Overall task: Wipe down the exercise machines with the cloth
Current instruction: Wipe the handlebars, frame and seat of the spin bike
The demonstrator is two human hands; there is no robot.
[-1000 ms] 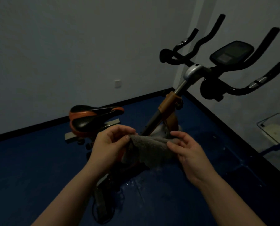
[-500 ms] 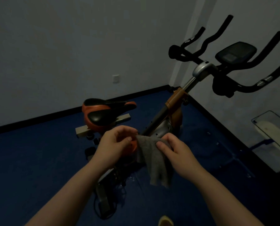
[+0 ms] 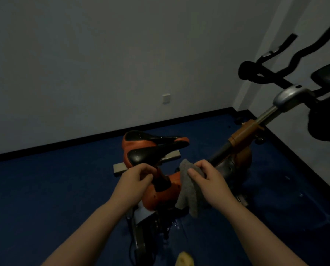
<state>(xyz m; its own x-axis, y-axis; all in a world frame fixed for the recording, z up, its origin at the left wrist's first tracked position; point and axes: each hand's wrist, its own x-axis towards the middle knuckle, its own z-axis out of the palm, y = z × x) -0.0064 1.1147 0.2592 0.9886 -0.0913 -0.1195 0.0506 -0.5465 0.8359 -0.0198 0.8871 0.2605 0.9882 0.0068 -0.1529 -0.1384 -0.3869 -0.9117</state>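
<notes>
Dim room, 1 spin bike [image 3: 179, 191] on a blue floor [image 3: 45, 198]. The right hand [image 3: 208, 181] has the grey cloth [image 3: 189, 191] pinched between thumb and fingers, so that grip is clamped on the fabric up near its top edge. From the grip the rest of the cloth hangs straight down in a loose fold, ending in a ragged corner below the wrist. Nothing is pressed against the bike; the cloth dangles in front of the orange frame, and I can't tell if it brushes it.

The left hand [image 3: 135, 179] is just to the left of that grip, apart from the cloth, fingers curled in with the thumb against them. It holds nothing that I can see, so call that grip clenched and empty.

Right behind and above the left hand is the saddle [image 3: 150, 146], black with orange trim, speckled with shiny droplets. Up and to the right of the cloth grip, the silver post climbs to the black handlebars [image 3: 271, 77] and the console [image 3: 329, 75]. Below both hands, wet glints show on the floor beside the bike's base. A wall socket [image 3: 166, 98] sits on the wall far behind the saddle.
</notes>
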